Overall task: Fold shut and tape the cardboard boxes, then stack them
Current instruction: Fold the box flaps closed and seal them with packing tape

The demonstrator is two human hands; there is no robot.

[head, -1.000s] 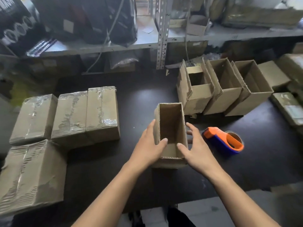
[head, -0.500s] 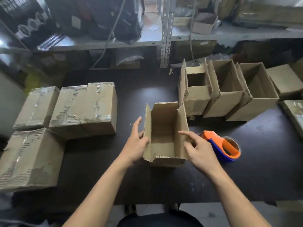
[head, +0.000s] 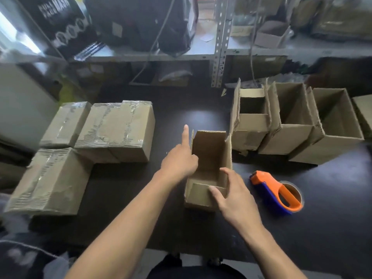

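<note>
A small open cardboard box [head: 209, 158] stands on the black table [head: 332, 208] in front of me. My left hand [head: 179, 162] rests against the outside of its left flap, index finger straight up along the flap and thumb at the flap's edge. My right hand [head: 233, 194] is spread over the near right corner, thumb pressing the near flap inward and fingers touching the right flap. An orange and blue tape dispenser [head: 275, 190] lies just to the right of that hand. Several taped-shut boxes [head: 116, 129] lie at the left.
Three open-topped boxes [head: 291, 121] stand in a row at the back right. A metal shelf rack [head: 219, 47] with bags and cartons runs behind the table. Another flat box [head: 364, 113] sits at the far right edge.
The near flap has folded inward under my right thumb. My left hand has slid up the left flap and its index finger now points upward. The view has shifted slightly.
</note>
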